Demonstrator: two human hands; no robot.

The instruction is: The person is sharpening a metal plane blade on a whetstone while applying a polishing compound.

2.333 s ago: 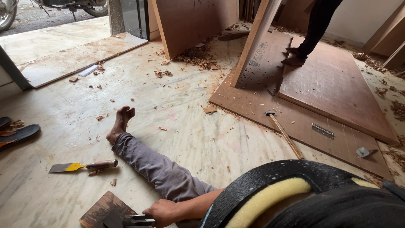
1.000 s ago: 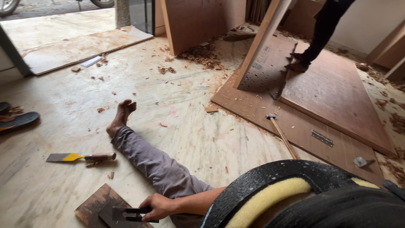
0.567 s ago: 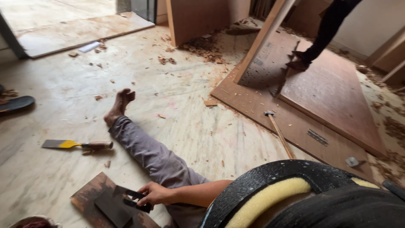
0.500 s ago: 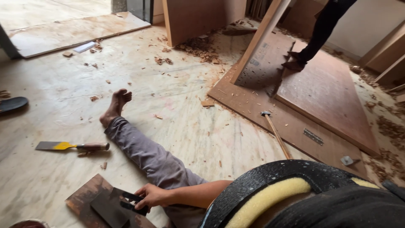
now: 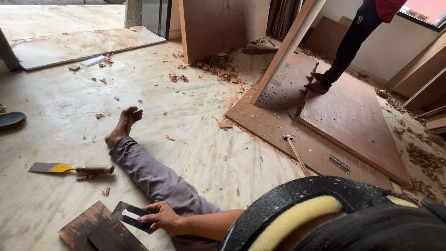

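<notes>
My left hand (image 5: 162,217) is closed around a flat dark metal blade with a slot (image 5: 131,215), holding it low over the wooden block (image 5: 86,228) on the marble floor (image 5: 195,139), beside my outstretched leg (image 5: 153,174). I can't see my right hand. A chisel with a yellow band (image 5: 69,168) lies well to the left. A hammer (image 5: 295,153) rests on the brown board (image 5: 278,132), where another person (image 5: 353,42) stands.

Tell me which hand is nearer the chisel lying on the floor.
Left. The left hand grips a dark metal blade just right of and below the chisel. The right hand is out of view.
</notes>
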